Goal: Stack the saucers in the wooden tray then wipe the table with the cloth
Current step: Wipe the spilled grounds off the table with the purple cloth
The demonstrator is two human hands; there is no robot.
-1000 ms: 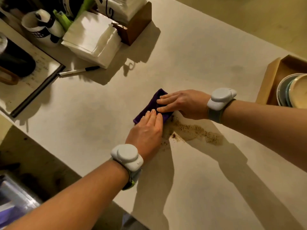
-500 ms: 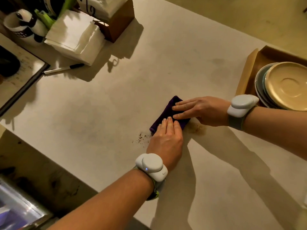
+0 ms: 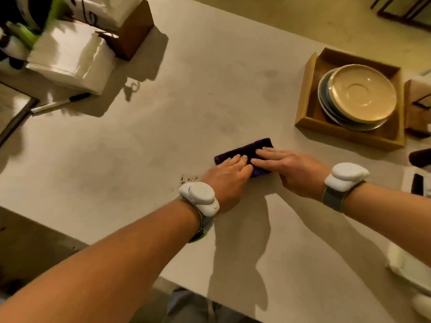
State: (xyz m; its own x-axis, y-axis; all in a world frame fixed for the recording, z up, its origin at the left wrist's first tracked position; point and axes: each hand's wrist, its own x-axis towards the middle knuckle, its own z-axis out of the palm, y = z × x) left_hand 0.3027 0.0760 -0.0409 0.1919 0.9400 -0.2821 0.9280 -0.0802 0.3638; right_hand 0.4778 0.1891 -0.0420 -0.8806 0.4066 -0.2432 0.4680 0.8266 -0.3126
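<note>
Pale tabletop (image 3: 163, 141) seen from above, with a wooden tray (image 3: 303, 94) at far right holding stacked saucers (image 3: 362, 94). Near the middle lies a folded dark purple cloth (image 3: 242, 149). Both hands rest flat on it, fingers spread and gripping nothing: left hand (image 3: 227, 179) on its near-left part, right hand (image 3: 291, 170) on its right end. Dark crumbs (image 3: 186, 179) sit just left of the left hand, beside the cloth rather than under it; a stroke away from them would likely leave them behind or scatter them toward the table edge
</note>
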